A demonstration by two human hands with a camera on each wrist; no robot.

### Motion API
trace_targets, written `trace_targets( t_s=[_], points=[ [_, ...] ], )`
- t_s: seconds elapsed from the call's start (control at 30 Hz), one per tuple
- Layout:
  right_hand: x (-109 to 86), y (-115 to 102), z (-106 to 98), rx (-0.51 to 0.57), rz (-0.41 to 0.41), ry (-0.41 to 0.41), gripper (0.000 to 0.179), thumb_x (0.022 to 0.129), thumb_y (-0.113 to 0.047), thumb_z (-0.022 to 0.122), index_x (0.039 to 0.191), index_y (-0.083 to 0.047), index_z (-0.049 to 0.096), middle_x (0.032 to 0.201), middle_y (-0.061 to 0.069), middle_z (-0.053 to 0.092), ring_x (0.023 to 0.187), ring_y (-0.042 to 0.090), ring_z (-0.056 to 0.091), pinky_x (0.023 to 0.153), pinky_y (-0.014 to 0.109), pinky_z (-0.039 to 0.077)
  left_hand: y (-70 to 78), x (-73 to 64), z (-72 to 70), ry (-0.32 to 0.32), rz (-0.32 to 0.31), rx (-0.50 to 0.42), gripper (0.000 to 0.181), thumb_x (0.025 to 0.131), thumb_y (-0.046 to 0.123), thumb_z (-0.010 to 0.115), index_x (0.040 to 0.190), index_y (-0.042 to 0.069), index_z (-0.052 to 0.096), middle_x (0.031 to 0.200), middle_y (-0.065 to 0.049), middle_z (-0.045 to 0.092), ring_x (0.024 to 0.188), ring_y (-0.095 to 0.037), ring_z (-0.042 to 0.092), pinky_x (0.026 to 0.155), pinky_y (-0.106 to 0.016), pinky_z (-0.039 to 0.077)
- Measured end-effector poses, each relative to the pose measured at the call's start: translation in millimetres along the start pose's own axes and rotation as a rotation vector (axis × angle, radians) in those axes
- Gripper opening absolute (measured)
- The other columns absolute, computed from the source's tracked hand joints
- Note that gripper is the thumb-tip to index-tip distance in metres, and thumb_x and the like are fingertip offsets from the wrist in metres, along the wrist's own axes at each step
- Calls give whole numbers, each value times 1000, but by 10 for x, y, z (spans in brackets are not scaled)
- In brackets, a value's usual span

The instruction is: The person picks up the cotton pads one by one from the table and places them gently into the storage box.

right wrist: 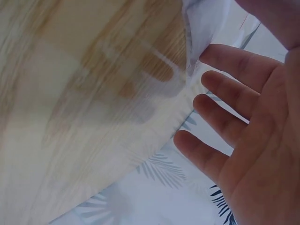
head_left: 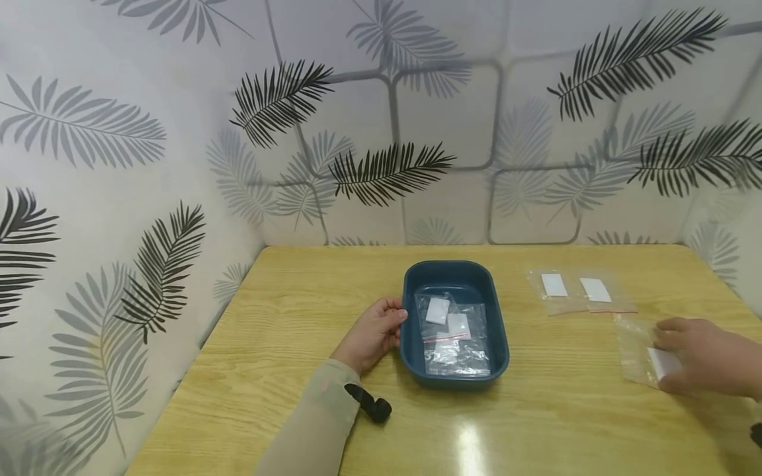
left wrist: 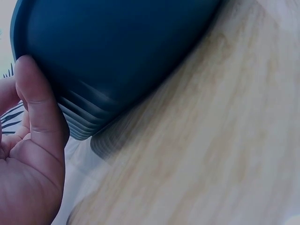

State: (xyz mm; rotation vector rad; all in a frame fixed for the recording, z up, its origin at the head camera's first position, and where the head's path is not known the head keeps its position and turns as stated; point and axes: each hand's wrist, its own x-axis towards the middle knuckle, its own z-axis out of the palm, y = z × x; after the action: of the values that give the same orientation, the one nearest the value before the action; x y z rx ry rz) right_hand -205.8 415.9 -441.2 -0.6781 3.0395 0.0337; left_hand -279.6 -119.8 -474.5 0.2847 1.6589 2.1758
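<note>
My left hand (head_left: 374, 334) grips the left wall of a dark blue plastic tray (head_left: 500, 330), and in the left wrist view its thumb (left wrist: 35, 93) lies up against the tray's side. Inside lie several clear zip bags (head_left: 457, 357) with white cards in them, overlapping each other. At the right, my right hand (head_left: 708, 357) is over another clear zip bag (head_left: 634, 347) with a white card, thumb and fingers spread around the card. The right wrist view shows those fingers fairly straight, with one fingertip (right wrist: 208, 54) at the bag's edge.
Two more clear zip bags with white cards, a left one (head_left: 553, 285) and a right one (head_left: 595, 291), lie side by side to the right of the tray. The wooden table (head_left: 286, 297) meets a leaf-patterned wall (head_left: 357, 218) at the back and sides.
</note>
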Motion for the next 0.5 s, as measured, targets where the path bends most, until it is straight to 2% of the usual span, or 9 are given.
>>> trace_targets(
  t_s=[0.2, 0.5],
  points=[
    [3, 10, 26, 22, -1, 34, 71, 60, -48, 92, 103, 6, 73, 113, 32, 61, 98, 53, 60, 82, 62, 51, -14, 3, -5, -1, -2, -5, 22, 105, 7, 53, 123, -1, 43, 87, -3, 53, 67, -13, 50, 58, -23, 48],
    [35, -47, 48, 8, 23, 88, 53, 66, -47, 89, 86, -2, 69, 108, 23, 63, 96, 46, 61, 84, 60, 51, -6, 14, -12, -1, -9, 4, 22, 106, 7, 52, 125, -1, 44, 86, -3, 53, 67, -13, 51, 59, -24, 48]
  ],
)
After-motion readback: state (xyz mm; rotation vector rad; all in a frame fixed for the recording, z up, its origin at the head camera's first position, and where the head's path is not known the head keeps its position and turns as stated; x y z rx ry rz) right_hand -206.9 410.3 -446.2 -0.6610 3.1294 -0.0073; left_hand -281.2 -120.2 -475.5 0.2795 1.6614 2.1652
